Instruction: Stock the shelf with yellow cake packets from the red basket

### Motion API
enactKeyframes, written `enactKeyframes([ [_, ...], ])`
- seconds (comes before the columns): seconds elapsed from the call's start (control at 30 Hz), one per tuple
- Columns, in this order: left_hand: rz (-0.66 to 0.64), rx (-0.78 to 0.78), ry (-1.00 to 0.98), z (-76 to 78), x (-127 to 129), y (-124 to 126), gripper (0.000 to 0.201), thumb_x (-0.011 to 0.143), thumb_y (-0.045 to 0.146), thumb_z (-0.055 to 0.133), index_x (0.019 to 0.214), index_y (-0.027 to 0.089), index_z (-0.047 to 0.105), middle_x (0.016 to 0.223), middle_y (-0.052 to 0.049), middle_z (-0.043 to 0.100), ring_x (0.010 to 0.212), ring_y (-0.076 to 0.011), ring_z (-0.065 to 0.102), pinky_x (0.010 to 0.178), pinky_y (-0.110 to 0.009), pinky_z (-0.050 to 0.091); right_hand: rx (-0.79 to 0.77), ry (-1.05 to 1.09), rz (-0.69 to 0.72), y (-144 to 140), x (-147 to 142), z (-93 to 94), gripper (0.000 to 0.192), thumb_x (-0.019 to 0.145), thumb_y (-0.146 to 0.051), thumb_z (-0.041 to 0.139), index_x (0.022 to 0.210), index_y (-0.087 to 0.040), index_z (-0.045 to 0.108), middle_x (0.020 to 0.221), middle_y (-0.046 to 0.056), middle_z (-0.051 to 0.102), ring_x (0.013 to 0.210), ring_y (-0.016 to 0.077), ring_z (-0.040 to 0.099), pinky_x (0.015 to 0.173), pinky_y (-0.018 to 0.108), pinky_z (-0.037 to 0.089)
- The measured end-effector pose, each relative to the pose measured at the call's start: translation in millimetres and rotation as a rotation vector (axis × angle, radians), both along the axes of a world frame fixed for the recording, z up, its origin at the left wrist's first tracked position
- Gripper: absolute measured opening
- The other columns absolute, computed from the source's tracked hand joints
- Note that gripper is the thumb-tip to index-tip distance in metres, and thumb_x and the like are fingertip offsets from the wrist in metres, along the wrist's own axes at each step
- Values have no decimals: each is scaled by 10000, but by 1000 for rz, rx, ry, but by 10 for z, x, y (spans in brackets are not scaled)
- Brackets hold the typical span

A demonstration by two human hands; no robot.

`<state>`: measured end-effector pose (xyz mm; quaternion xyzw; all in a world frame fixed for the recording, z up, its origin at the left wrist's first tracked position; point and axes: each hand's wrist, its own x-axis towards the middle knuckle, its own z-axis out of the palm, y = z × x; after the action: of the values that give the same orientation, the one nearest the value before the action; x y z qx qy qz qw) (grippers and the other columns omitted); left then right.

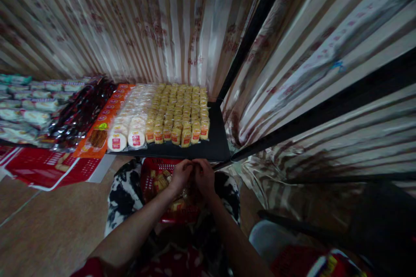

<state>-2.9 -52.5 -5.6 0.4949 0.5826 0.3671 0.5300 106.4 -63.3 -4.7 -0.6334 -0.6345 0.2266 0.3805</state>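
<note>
My left hand (180,176) and my right hand (204,176) meet fingertip to fingertip just below the front edge of a black table (214,145). They pinch something small between them, too blurred to name. Under them a red plastic basket (152,173) rests on my lap and holds several yellow wrapped snack packs (159,180). On the table, rows of the same yellow packs (182,110) lie beside round white cakes (130,132) in clear wrap.
To the left lie orange packets (104,125), dark red packets (78,114) and pale wrapped packs (22,108). A red printed sheet (39,166) hangs off the table front. Striped curtain (162,21) closes the back and right. A black pole (253,26) stands at the corner.
</note>
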Motion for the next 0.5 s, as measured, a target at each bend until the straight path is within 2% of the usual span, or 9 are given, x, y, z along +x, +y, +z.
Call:
enactKeyframes([
  [0.13, -232, -154, 381, -297, -111, -208, 333, 783, 104, 411, 1003, 162, 654, 1020, -61, 686, 935, -147, 617, 845, -234, 449, -489, -322, 227, -107, -41, -211, 365, 848, -98, 349, 1090, -147, 618, 1102, 113, 652, 1027, 166, 594, 898, 263, 429],
  [0.2, -343, -230, 477, -422, -177, -305, 355, 794, 107, 411, 1043, 178, 653, 1073, -80, 679, 989, -181, 616, 869, -271, 447, -645, -412, 353, -116, -85, -322, 365, 863, -111, 359, 1111, -153, 623, 1093, 120, 668, 1014, 180, 616, 871, 255, 438],
  [0.37, -518, -327, 561, -742, -379, -572, 288, 770, 157, 525, 1022, 146, 663, 1121, -138, 657, 1053, -260, 599, 913, -345, 437, -865, -524, 557, -216, -266, -604, 264, 804, -108, 479, 933, -92, 709, 969, 183, 703, 941, 269, 658, 809, 311, 475],
  [0.5, -546, -421, 617, -959, -483, -728, 253, 739, 84, 525, 952, 96, 661, 1035, -179, 674, 992, -272, 623, 879, -393, 455, -951, -548, 662, -369, -433, -794, 282, 812, -132, 489, 997, -147, 700, 1043, 137, 695, 977, 248, 652, 826, 306, 481],
])
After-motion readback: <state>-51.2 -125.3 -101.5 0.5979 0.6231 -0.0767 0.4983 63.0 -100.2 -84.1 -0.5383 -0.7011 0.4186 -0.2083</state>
